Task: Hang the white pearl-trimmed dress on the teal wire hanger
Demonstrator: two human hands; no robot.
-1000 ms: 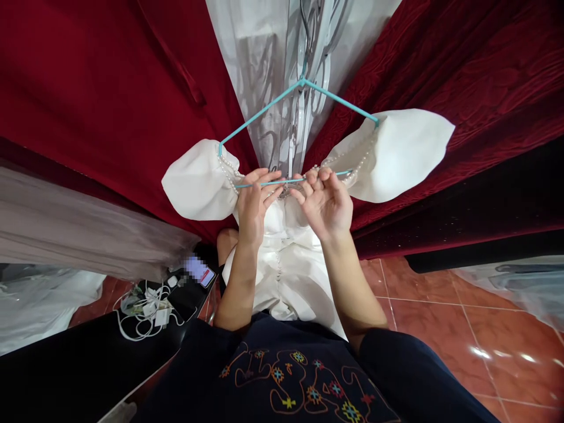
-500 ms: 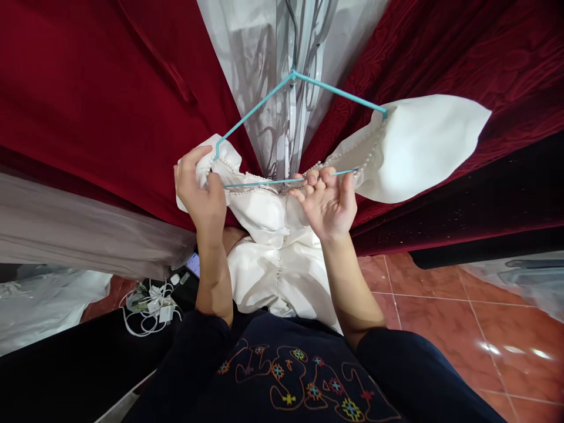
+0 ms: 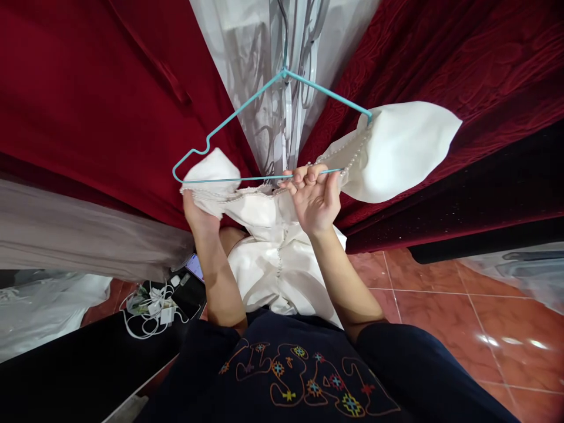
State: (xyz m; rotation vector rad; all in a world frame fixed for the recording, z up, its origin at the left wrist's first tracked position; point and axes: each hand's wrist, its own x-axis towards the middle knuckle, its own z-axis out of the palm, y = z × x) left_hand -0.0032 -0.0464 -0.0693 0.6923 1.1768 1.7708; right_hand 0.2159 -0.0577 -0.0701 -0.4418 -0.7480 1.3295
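Observation:
A light-blue hanger (image 3: 326, 91) hangs in front of me with a white dress (image 3: 258, 214) partly on it. The dress's right puffed sleeve (image 3: 405, 147) is over the hanger's right end, its pearl edging beside the notch. At the left, the hanger's end is bare, and the left sleeve (image 3: 212, 170) lies behind and below it. My left hand (image 3: 199, 214) grips the dress by this sleeve, fingers partly hidden in the fabric. My right hand (image 3: 315, 197), palm up, has its fingers curled over the hanger's bottom bar.
Dark red curtains (image 3: 110, 106) flank a white drape and metal frame in the middle. At lower left, a black surface (image 3: 88, 364) bears white cables (image 3: 152, 311) and a phone (image 3: 194, 267). Red floor tiles (image 3: 440, 317) lie at right.
The left sleeve has come off the hanger's left end, which now shows bare. My left hand has moved down with the sleeve. The hanger and my right hand have shifted slightly left.

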